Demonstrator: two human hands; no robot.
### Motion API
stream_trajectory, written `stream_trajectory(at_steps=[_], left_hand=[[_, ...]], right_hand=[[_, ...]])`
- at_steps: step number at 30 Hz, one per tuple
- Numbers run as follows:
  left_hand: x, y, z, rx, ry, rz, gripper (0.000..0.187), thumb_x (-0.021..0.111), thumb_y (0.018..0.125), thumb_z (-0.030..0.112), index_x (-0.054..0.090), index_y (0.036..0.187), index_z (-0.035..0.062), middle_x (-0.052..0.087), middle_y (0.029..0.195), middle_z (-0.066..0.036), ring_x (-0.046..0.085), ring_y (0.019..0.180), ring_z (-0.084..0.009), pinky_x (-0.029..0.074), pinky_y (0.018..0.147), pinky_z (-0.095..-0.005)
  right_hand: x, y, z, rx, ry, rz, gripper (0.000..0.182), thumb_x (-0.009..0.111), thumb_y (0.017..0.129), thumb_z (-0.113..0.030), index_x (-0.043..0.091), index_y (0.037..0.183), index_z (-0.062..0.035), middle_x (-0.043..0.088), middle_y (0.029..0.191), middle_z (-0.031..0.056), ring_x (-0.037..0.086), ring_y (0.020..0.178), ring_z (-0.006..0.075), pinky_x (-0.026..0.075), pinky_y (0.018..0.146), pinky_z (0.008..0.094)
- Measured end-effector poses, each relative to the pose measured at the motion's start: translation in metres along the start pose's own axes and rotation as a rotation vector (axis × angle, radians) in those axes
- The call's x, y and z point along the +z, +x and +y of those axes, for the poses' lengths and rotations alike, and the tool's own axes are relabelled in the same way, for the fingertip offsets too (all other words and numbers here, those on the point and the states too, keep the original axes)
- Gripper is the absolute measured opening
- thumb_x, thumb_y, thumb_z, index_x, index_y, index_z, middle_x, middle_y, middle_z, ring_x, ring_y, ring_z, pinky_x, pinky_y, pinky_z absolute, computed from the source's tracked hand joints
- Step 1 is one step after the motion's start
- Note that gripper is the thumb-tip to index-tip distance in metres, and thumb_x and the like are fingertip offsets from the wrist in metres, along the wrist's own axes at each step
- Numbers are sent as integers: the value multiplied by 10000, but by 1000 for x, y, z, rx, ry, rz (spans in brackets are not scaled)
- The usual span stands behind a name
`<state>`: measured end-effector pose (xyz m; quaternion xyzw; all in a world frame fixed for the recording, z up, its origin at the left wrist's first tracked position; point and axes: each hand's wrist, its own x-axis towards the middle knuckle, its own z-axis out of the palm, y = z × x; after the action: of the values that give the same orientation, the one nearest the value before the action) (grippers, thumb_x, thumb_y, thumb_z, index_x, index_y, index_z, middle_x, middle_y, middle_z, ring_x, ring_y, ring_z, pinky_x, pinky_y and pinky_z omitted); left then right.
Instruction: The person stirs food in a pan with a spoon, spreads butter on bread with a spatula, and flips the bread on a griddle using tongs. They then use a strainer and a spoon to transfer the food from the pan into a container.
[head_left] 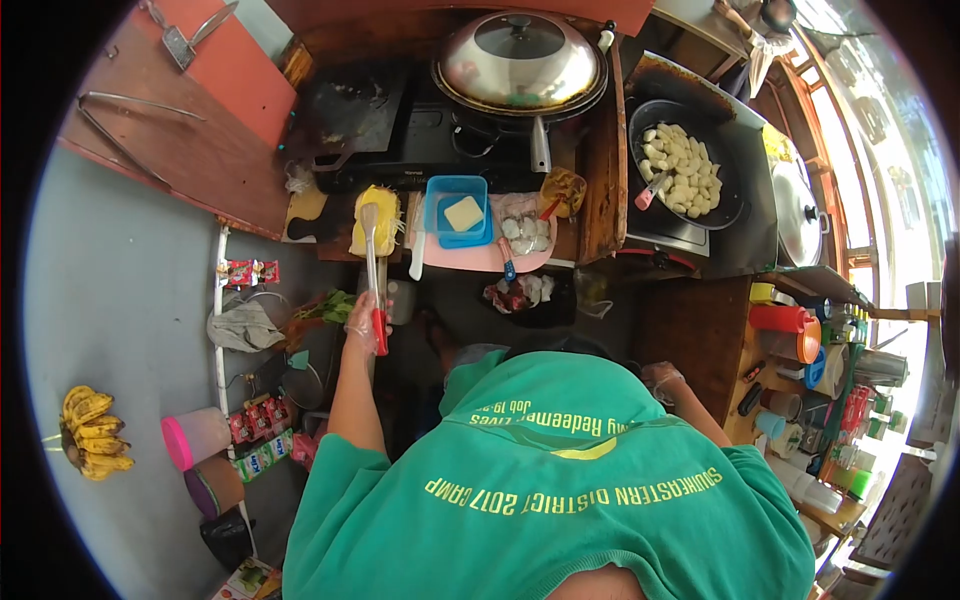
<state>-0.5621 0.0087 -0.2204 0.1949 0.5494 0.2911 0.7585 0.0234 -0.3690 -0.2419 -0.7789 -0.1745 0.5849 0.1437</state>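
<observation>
My left hand (363, 318), in a clear plastic glove, is closed around red-handled metal tongs (372, 255). Their rounded end lies over a yellow, shaggy-edged block (388, 212) at the counter's front edge. To the right are a knife with a white handle (417, 256) and a blue plastic box (456, 192) holding a pale yellow slab (463, 213). Beside the box sits a clear bag of whitish pieces (526, 228). My right hand (664, 381), also gloved, is low beside my green shirt (560, 460), its fingers mostly obscured.
A lidded pan (518, 65) stands on the black stove (400, 178). Peeled, pale bananas (682, 165) lie in a dark wok (722, 212) at right. An orange-brown tub (563, 190) sits by the wooden divider. Ripe bananas (92, 432) hang at left; crowded shelves (800, 440) stand at right.
</observation>
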Motion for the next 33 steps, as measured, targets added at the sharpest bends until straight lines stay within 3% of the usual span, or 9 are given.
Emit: stream_trajectory(at_steps=[2,6,11,15,17,20,23,26,33], left_hand=[[7,6,-4,110,-12,59,230,591,949,369,520,1085,197,647,933,-73,571,590,-176,462,450,-326],[2,20,-9,48,-80,99,299,632,924,365,572,1049,101,667,899,-98,568,568,-184,452,440,-319],[-7,21,-13,137,51,139,267,627,939,289,580,1055,53,660,887,-91,578,602,-158,462,451,-286],[-12,-3,-4,178,115,153,225,602,956,221,604,1001,0,665,873,-111,574,575,-138,454,433,-258],[-23,-16,2,175,130,141,222,595,959,211,604,1007,-6,662,886,-113,573,585,-135,460,442,-255],[-32,-41,24,172,144,95,214,578,968,191,603,1021,-14,654,914,-115,571,607,-130,470,459,-251],[-33,-61,63,185,135,41,206,559,976,174,601,1035,-18,645,932,-113,570,625,-127,477,475,-247],[-35,-60,110,230,167,-16,197,551,980,167,595,1047,-13,637,935,-107,564,630,-123,478,488,-241],[2,24,232,325,146,-91,210,581,956,201,593,1042,9,637,931,-104,576,633,-138,463,457,-253]], right_hand=[[4,9,6,197,466,76,257,548,872,-100,497,622,-132,430,560,-17,402,444,124,268,395,317],[15,4,-13,269,518,115,266,554,865,-100,482,614,-144,424,559,-22,410,452,121,263,397,313],[30,2,-29,-25,-89,-114,227,502,888,-114,487,664,-146,452,584,-19,437,469,127,272,398,322],[52,14,-40,3,124,-171,229,504,889,-130,486,661,-142,445,591,-18,431,470,127,294,407,337],[68,5,-62,-44,-93,-76,188,521,871,-146,566,690,-119,556,644,31,555,540,191,416,468,369],[87,117,47,-354,-436,28,155,536,841,-140,677,832,-78,689,833,117,681,747,284,534,639,398],[119,141,37,-232,-639,-38,251,548,821,-144,700,1001,-61,688,1040,173,674,971,326,551,788,411],[150,5,-145,-251,-1144,-25,266,565,815,-158,698,1023,-59,681,1063,181,656,1002,355,538,832,437],[206,2,-167,-324,-937,113,256,554,825,-171,711,1012,-92,685,1039,183,655,993,370,528,859,438]])
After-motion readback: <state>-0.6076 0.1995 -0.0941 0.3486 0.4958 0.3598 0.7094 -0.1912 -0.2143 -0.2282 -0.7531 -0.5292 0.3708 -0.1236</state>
